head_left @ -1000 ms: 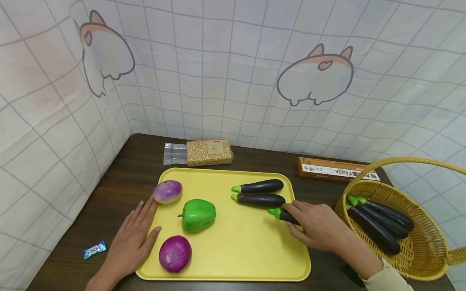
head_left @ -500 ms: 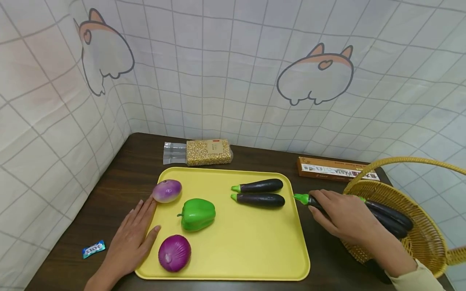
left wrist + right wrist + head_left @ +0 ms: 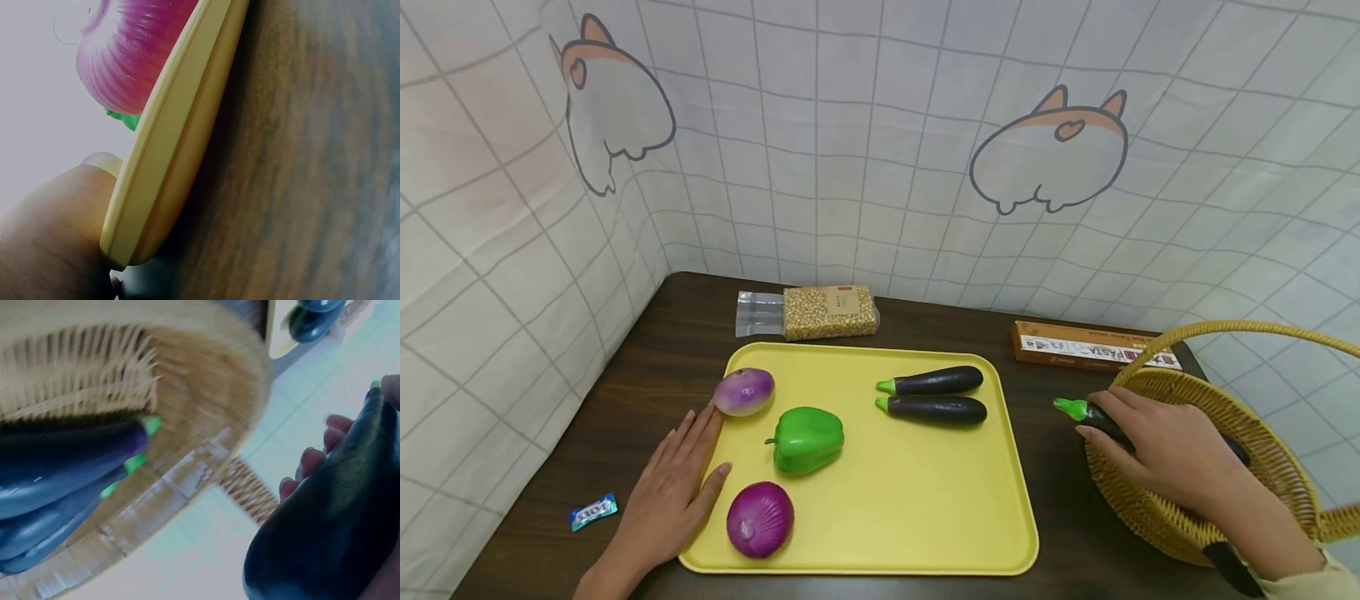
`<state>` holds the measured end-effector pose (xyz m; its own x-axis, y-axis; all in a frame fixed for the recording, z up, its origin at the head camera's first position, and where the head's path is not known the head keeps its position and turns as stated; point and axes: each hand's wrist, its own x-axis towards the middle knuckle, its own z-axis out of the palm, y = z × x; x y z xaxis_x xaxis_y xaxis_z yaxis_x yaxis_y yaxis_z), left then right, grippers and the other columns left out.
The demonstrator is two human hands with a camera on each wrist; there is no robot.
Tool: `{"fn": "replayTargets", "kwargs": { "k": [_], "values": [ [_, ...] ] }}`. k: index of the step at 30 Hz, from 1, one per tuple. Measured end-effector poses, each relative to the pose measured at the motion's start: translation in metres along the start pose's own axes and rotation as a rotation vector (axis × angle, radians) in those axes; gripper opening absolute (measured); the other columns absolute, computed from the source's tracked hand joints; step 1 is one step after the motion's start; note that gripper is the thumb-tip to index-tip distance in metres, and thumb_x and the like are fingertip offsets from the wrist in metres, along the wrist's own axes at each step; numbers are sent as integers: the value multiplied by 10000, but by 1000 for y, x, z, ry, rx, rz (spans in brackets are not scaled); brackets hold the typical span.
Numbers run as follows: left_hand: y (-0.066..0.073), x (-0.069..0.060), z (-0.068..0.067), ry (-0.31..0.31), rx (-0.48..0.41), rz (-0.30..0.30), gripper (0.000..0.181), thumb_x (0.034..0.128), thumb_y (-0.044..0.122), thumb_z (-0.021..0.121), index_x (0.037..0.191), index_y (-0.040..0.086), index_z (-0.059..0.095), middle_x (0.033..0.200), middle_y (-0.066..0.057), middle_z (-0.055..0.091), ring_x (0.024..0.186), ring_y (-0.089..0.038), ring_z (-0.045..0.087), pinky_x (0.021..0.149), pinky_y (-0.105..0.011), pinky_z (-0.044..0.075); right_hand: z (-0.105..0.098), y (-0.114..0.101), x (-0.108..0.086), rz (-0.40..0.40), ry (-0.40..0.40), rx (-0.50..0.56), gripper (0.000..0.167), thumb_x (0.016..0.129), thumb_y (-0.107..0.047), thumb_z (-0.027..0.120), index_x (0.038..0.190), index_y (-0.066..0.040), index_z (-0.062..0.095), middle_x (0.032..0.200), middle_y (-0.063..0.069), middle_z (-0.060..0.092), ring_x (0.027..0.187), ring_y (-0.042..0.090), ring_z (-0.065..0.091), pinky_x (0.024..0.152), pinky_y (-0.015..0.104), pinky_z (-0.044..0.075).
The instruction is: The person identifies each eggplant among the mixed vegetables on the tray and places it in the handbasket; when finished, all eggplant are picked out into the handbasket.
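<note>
Gripping an eggplant (image 3: pixel 1107 422), the right hand (image 3: pixel 1176 450) hangs over the wicker basket (image 3: pixel 1120 500), right of the yellow tray (image 3: pixel 910 500); its fingers curl round the dark body, and the green stem juts past the basket's near-side rim toward the tray. A strip of dark table (image 3: pixel 1056 500) runs between the tray's right edge and the basket, giving room for sideways movement. The tray's raised rim bounds its flat floor, whose widest bare stretch reaches from the green pepper (image 3: pixel 808 442) to the right edge, below the two eggplants (image 3: pixel 934 409) lying side by side near the tray's upper right corner. At the tray's left edge, the left hand (image 3: pixel 673 492) grasps nothing: its fingers lie extended along the rim, the tips just beside a purple-and-white vegetable (image 3: pixel 745 392), while a purple onion (image 3: pixel 760 520) sits in the tray's lower left part. Behind the tray lies a packet of yellow kernels (image 3: pixel 829 313), and behind its right corner a pasta box (image 3: pixel 1093 347); a small wrapped sweet (image 3: pixel 593 512) lies left of the tray, beyond the left hand. Standing in the way right of the tray are the basket's rim and its tall arched handle (image 3: pixel 1225 327); the right wrist view shows more eggplants (image 3: pixel 69 465) stacked inside, apart from the held one.
</note>
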<state>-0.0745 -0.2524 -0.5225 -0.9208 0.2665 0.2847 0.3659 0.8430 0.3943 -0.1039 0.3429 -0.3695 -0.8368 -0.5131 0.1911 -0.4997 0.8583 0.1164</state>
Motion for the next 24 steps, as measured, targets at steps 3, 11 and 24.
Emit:
{"fn": "replayTargets", "kwargs": {
  "k": [3, 11, 24],
  "values": [
    [-1, 1, -1, 2, 0, 4, 733, 1109, 327, 541, 1705, 105, 178, 1756, -88, 168, 1573, -417, 184, 1288, -436, 30, 0, 9, -9, 11, 7, -15, 360, 933, -399, 798, 1138, -116, 714, 970, 19, 709, 546, 41, 510, 401, 276, 353],
    [-1, 1, -1, -3, 3, 2, 730, 1110, 332, 537, 1703, 97, 182, 1751, -106, 181, 1572, -417, 186, 1287, -422, 20, 2, 32, -31, 92, -5, -40, 250, 959, -371, 761, 946, -139, 668, 859, -13, 644, 511, 45, 390, 396, 291, 317],
    [-1, 1, 1, -15, 4, -5, 731, 1114, 342, 527, 1705, 99, 171, 1757, -94, 161, 1573, -420, 178, 1287, -424, 11, 18, 48, -43, 221, -245, 2, 523, 1061, -383, 635, 1302, 79, 686, 1278, 358, 647, 940, 494, 713, 605, 592, 578]
  ]
}}
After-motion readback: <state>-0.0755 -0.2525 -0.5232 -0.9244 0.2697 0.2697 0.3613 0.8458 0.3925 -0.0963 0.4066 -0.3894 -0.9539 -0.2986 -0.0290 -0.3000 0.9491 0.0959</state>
